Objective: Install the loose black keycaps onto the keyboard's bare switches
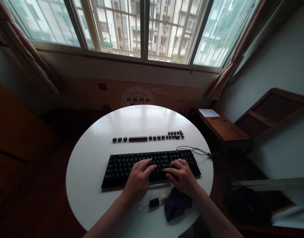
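Note:
A black keyboard [122,167] lies on a round white table, its bottom row partly without keycaps. My left hand [139,175] rests over its middle, thumb and index finger stretched apart on the keys; nothing shows in it. Further right, my right hand [183,175] touches the keys near the lower edge, index finger extended and thumb apart. Behind the keyboard runs a row of loose keycaps [158,137], with a long spacebar [138,138] among them. Nearer to me lie a keycap puller [154,202] with a black handle and wire ends, and a crumpled purple cloth [176,205].
The keyboard's cable [200,152] is coiled at the table's right edge. The white round table [84,185] stands before a barred window. A wooden side table [228,129] with paper [208,113] on it is at the right, and a large cardboard box [166,96] leans behind.

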A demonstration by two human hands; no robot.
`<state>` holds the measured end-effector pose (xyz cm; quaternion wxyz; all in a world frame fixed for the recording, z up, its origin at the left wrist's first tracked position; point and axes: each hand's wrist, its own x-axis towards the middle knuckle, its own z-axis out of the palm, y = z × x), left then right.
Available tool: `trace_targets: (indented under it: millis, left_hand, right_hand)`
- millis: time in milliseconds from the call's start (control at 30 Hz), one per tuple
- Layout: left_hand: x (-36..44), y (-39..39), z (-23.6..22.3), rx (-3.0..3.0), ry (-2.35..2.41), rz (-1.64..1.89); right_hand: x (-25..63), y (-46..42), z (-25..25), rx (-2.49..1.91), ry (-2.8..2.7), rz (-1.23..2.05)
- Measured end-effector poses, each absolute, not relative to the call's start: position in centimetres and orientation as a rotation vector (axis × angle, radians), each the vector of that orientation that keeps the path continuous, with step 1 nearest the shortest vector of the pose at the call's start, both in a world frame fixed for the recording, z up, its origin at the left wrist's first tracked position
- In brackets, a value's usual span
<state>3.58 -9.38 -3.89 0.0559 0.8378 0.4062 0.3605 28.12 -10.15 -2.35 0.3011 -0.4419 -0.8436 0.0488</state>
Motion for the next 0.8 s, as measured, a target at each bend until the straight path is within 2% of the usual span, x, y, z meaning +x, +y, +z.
trace_targets:
  millis: [233, 400, 567, 800]
  left_hand:
    - [2.8, -9.3, -3.1, 2.391, 1.301, 1.216]
    - [2.4, -8.9, -3.1, 2.306, 1.318, 1.245]
    - [2.0, -8.4, -3.4, 2.278, 1.316, 1.295]
    - [1.1, -8.2, -2.9, 2.228, 1.388, 1.355]
  right_hand:
    - [28.3, -9.7, -1.4, -1.159, -2.358, 0.183]
    - [29.8, -5.5, 0.4, -1.096, -2.371, 0.188]
    - [32.3, 3.3, 1.7, -1.593, -2.228, 0.108]
    - [33.0, 11.5, 1.8, -1.880, -2.253, 0.181]
